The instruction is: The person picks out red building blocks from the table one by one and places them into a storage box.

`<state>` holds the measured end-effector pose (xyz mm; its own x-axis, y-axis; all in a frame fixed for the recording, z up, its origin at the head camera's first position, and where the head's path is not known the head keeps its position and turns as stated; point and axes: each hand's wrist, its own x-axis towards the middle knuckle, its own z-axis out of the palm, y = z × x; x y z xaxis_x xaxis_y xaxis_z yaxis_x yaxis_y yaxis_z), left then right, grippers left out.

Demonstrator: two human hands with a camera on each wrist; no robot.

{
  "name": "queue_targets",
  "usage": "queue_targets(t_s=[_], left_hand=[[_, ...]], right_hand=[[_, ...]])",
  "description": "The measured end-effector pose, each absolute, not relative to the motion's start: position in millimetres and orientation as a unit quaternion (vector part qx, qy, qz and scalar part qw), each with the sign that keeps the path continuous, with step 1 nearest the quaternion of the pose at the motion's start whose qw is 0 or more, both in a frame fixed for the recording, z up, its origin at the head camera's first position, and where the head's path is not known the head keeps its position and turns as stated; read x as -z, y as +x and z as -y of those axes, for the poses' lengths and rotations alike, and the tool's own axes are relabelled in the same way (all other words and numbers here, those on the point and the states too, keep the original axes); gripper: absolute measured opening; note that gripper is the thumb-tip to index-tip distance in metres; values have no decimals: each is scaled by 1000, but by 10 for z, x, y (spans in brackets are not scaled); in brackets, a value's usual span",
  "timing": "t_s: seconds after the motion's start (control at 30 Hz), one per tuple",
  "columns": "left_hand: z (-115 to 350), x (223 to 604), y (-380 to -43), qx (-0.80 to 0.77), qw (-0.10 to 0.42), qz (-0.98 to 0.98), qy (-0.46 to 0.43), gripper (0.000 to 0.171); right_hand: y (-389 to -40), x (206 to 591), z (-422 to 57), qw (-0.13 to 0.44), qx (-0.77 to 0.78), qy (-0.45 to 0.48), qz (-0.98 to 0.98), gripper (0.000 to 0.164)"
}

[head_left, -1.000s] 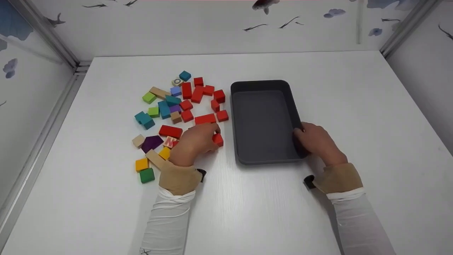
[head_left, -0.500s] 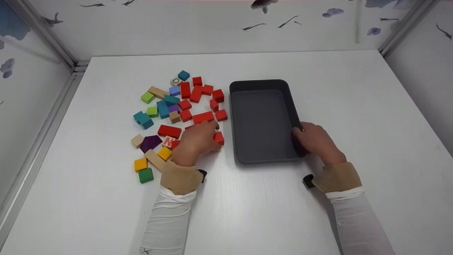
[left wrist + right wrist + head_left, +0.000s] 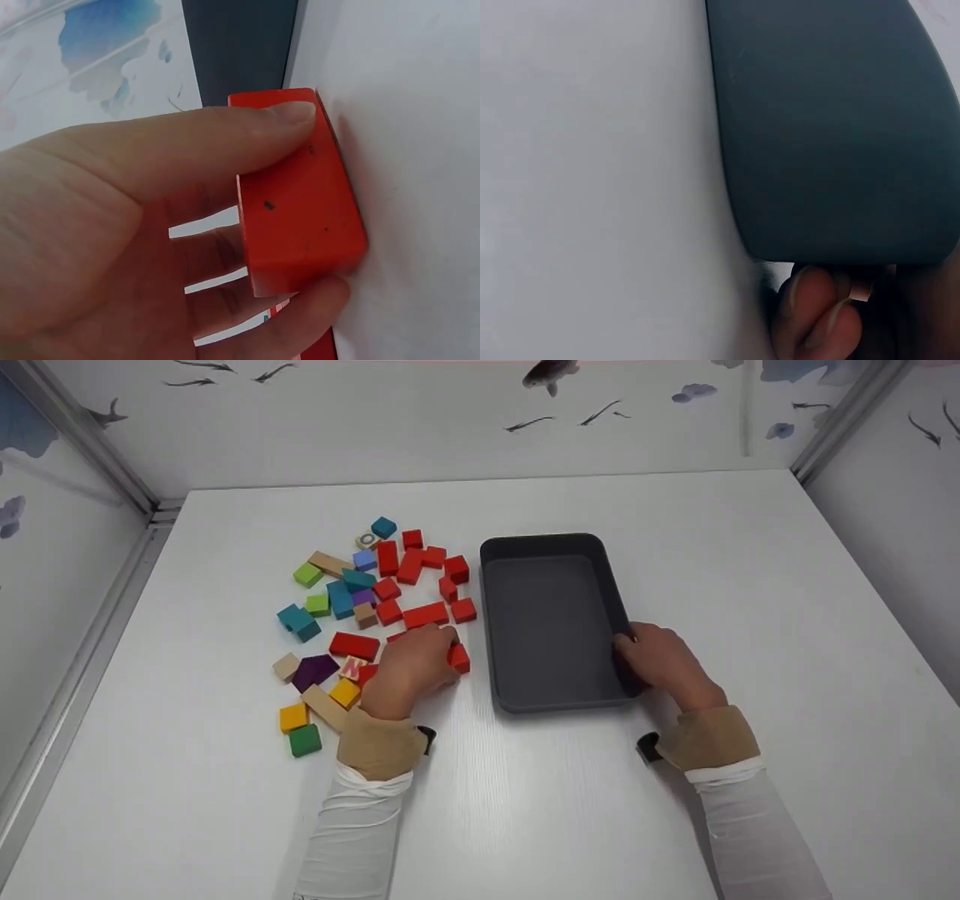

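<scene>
My left hand (image 3: 411, 669) lies low over the right side of a spread of wooden blocks. It grips a red block (image 3: 300, 202): the thumb lies across one face and a fingertip meets the lower end. In the head view, that red block (image 3: 460, 658) peeks out past the thumb, close to the tabletop. My right hand (image 3: 666, 661) holds the near right side of a dark grey rectangular tray (image 3: 556, 707), thumb over the rim. The right wrist view shows the tray's outer wall (image 3: 840, 135) with two fingertips (image 3: 832, 330) below it. The inside of the tray holds nothing visible.
Several red blocks (image 3: 425, 616) lie between my left hand and the table's back. Left of them are teal (image 3: 299, 622), purple (image 3: 315, 671), yellow (image 3: 293, 718), green (image 3: 305, 741) and plain wood blocks (image 3: 325, 708). White walls border the white table (image 3: 495, 817).
The head view has shifted slightly. Both hands, the tray and the blocks keep nearly the same places relative to one another.
</scene>
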<state>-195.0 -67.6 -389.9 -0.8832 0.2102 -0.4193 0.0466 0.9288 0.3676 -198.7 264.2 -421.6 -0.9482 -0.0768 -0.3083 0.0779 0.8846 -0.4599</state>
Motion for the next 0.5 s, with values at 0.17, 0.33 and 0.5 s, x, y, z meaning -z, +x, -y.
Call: queue_targets(t_s=[0.17,0.33,0.5], left_hand=[[700,3903,-1907,-181,241,-952,52,59],[684,3852,-1916,-181,230,-955,37,67],[636,3787,-1920,-188,195,-962,34,70]], right_hand=[[-1949,4266,-2624,159,247,-2,-956,49],[-1952,4240,-2628,165,248,1,-955,49],[-1957,4202,-2654,168,254,7,-953,47]])
